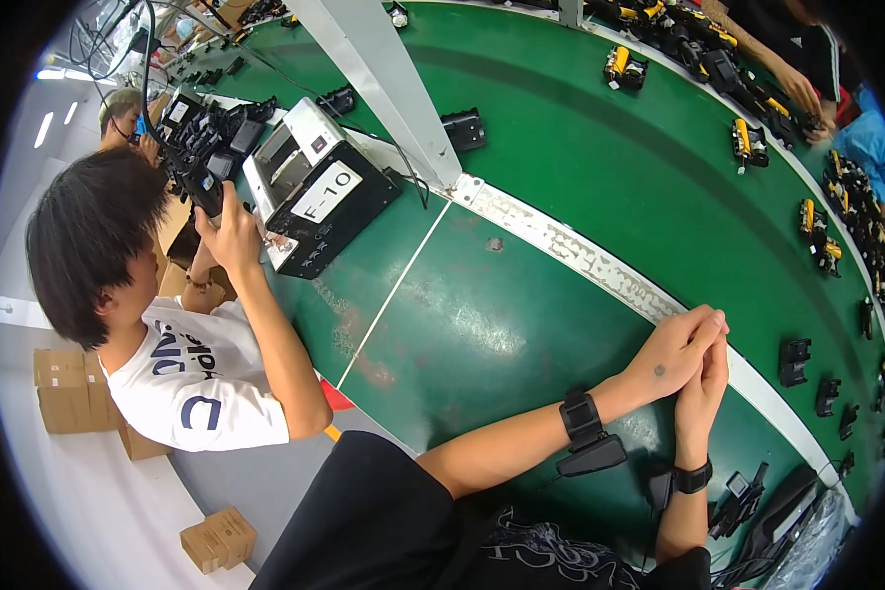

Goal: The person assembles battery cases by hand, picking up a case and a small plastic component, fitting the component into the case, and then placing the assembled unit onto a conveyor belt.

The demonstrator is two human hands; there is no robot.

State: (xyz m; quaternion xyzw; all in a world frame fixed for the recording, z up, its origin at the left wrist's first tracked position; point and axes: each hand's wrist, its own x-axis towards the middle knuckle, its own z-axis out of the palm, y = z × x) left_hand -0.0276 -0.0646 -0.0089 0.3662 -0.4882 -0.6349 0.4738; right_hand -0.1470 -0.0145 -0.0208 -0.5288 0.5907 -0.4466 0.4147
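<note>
The left hand point(671, 356) and the right hand point(703, 379) were clasped together over the green table point(482, 334), palms pressed against each other and fingers folded, with nothing held between them. They rested just at the pale strip point(570, 251) that divided the table from the green conveyor belt point(600, 147). Each wrist wore a black band; the one on the left forearm carried a small black box point(592, 456) with a thin cable. Nearest the clasped hands lay a few black parts point(795, 361) on the belt, apart from the fingers and untouched. Farther along the belt sat several yellow and black tools point(747, 143), well apart from the hands. To the left a co-worker in a white shirt point(192, 379) leaned over the table, one hand point(231, 231) raised and gripping a black part point(202, 157) beside a black and white machine point(315, 187). Cardboard boxes point(64, 393) stood on the floor behind that person. At the far side of the belt another person's hand point(798, 90) reached toward the tools there.
</note>
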